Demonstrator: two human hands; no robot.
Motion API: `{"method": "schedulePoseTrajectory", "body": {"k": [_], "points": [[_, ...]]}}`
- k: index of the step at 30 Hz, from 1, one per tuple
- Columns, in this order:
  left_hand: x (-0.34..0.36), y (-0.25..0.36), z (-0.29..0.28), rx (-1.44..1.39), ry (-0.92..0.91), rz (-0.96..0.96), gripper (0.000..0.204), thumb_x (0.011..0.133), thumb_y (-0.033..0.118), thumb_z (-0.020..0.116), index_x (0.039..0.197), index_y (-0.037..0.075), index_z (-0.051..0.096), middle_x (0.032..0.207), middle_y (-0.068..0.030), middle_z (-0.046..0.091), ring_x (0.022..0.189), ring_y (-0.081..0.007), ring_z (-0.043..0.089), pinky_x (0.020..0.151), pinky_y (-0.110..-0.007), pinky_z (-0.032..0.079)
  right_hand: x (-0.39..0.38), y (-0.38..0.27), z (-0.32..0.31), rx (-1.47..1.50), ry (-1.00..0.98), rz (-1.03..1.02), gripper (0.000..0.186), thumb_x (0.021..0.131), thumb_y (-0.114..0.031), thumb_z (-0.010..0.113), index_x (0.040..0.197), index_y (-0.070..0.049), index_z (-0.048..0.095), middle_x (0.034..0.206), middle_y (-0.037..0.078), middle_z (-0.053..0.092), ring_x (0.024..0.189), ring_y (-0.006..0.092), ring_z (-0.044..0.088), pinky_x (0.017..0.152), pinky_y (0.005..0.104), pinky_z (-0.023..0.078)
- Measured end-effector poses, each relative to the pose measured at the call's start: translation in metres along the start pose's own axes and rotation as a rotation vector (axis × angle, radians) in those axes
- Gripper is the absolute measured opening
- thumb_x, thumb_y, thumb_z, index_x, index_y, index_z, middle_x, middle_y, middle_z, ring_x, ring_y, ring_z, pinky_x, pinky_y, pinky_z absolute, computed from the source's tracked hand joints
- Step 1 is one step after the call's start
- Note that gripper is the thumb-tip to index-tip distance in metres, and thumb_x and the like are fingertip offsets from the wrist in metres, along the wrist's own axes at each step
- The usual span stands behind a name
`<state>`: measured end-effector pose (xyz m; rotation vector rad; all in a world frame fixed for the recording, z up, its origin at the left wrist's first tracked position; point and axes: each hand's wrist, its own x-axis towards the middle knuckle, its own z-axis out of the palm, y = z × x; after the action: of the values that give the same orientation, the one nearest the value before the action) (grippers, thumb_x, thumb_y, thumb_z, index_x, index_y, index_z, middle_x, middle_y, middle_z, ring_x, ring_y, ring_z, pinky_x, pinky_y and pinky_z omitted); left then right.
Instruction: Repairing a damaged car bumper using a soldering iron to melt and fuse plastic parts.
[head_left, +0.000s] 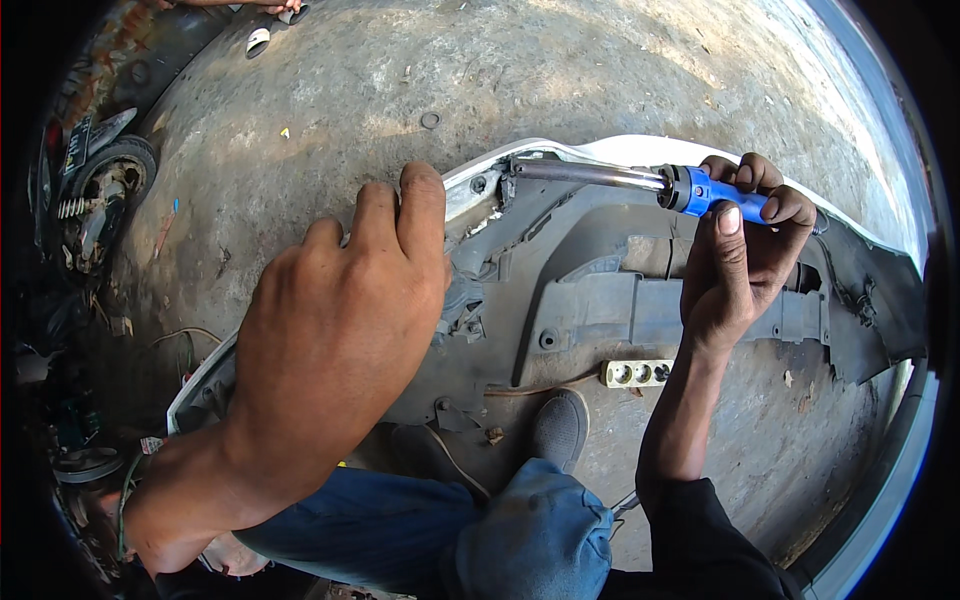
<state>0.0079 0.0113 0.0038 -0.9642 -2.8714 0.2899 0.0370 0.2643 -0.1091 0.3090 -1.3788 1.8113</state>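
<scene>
My right hand [750, 230] is closed round the blue handle of a soldering iron [712, 195], its metal barrel pointing left to a broken grey spot on the inside of a vehicle bumper [610, 150], which has a white outer edge and grey plastic inside. My left hand [345, 290] rests curled on the bumper's upper edge left of that spot, fingertips mostly hidden. A grey inner bracket [680, 310] spans the bumper's middle below the iron.
A white power strip [635, 372] with cables lies on the concrete floor [350, 100]. My shoe [558, 430] and knees are below. A motorcycle wheel [110, 180] and clutter line the left. Another person's hand [275, 5] and a pale sandal [257, 42] show at top left.
</scene>
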Motion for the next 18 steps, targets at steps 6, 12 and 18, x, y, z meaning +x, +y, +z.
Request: {"method": "schedulePoseTrajectory", "body": {"k": [6,12,18], "points": [[0.0,-0.0002,-0.0006,0.021,0.005,0.005,0.052,0.081,0.012,0.077,0.126,-0.002,0.055,0.104,-0.0188,0.068,0.085,-0.033,0.071,0.072,-0.04,0.059,-0.0009,0.0027,-0.0003,-0.003,-0.002,-0.004,0.038,0.087,0.004,0.07,0.109,-0.01,0.042,0.112,0.015,0.049,0.108,0.0305,0.055,0.097,0.0477,0.045],[-0.0002,-0.0006,0.0002,0.007,0.003,0.003,0.052,0.081,0.013,0.077,0.127,-0.001,0.055,0.103,-0.0183,0.068,0.085,-0.0327,0.071,0.072,-0.04,0.059,-0.0016,0.0017,0.0021,0.002,0.008,0.005,0.038,0.087,0.004,0.07,0.109,-0.01,0.042,0.112,0.015,0.048,0.108,0.03,0.055,0.097,0.0483,0.045],[-0.0003,-0.0002,0.0001,0.004,-0.002,-0.002,0.052,0.081,0.013,0.077,0.126,-0.001,0.055,0.103,-0.0182,0.068,0.085,-0.0324,0.071,0.072,-0.04,0.058,-0.0012,0.0023,0.0011,0.004,-0.004,-0.003,0.038,0.087,0.004,0.07,0.109,-0.01,0.042,0.113,0.015,0.048,0.108,0.0297,0.055,0.098,0.0478,0.044]]}}
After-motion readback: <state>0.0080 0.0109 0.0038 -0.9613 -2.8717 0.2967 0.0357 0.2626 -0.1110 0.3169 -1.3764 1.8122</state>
